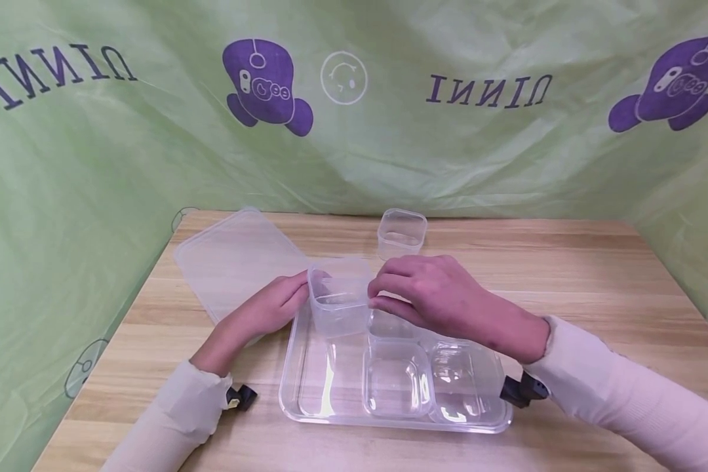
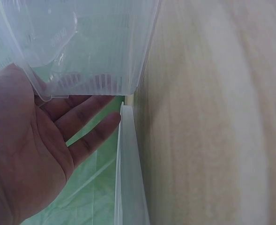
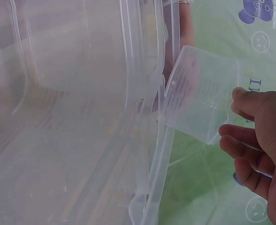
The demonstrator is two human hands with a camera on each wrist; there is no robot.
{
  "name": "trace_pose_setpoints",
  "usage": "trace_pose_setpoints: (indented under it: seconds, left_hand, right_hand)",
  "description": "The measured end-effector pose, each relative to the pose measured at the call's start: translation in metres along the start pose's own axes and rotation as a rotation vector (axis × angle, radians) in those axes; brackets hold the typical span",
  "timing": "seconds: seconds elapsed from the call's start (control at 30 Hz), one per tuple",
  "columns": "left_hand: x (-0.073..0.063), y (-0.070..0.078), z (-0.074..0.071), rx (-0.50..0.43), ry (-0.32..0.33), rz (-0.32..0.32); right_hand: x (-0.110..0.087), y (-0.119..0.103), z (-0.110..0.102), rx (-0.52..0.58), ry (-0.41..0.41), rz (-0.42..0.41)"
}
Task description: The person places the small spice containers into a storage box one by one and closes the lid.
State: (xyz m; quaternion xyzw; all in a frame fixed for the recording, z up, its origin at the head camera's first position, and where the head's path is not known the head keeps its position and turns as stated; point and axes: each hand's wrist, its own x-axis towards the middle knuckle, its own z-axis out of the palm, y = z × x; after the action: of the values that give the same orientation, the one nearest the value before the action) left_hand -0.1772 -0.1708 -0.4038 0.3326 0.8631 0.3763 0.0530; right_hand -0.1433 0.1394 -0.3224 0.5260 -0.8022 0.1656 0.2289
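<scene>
A clear square plastic box point(image 1: 339, 318) is held tilted over the left end of a large clear container point(image 1: 324, 419). My right hand point(image 1: 442, 295) pinches its right rim between thumb and fingers; the right wrist view shows that hand point(image 3: 262, 136) at the edge of the box point(image 3: 201, 93). On the other side, my left hand point(image 1: 274, 303) touches the box's left wall. Its fingers look fairly straight in the left wrist view, beside the box point(image 2: 95, 47), and the thumb is partly hidden. Smaller clear boxes point(image 1: 396, 380) sit inside the large container's middle and right.
A flat translucent lid point(image 1: 242, 255) lies at the back left of the wooden table point(image 1: 596, 314). Another small clear box point(image 1: 401, 239) stands near the back edge. A green printed cloth point(image 1: 448, 157) hangs behind and at both sides.
</scene>
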Motion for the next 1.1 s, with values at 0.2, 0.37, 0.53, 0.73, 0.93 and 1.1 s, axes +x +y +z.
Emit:
trace_pose_setpoints:
  seconds: [0.2, 0.37, 0.53, 0.73, 0.93, 1.1]
  left_hand:
    - [-0.001, -0.001, 0.0, -0.008, -0.003, -0.003]
    - [-0.001, 0.0, 0.0, -0.004, 0.002, -0.013]
    - [-0.001, 0.001, 0.0, 0.005, 0.005, -0.006]
    - [-0.002, 0.002, -0.001, 0.011, 0.004, -0.022]
    - [-0.002, 0.001, -0.001, -0.015, -0.009, -0.042]
    - [-0.001, 0.001, 0.0, -0.055, -0.007, -0.027]
  right_hand:
    - [0.006, -0.003, 0.002, -0.009, 0.006, -0.018]
    - [0.012, -0.007, 0.006, 0.002, -0.04, -0.031]
    - [0.014, -0.011, 0.009, -0.035, -0.122, -0.03]
    - [0.017, -0.012, 0.012, -0.052, -0.173, -0.06]
    - [0.019, -0.013, 0.019, -0.051, -0.225, -0.095]
    - [0.02, -0.014, 0.023, -0.056, -0.263, -0.102]
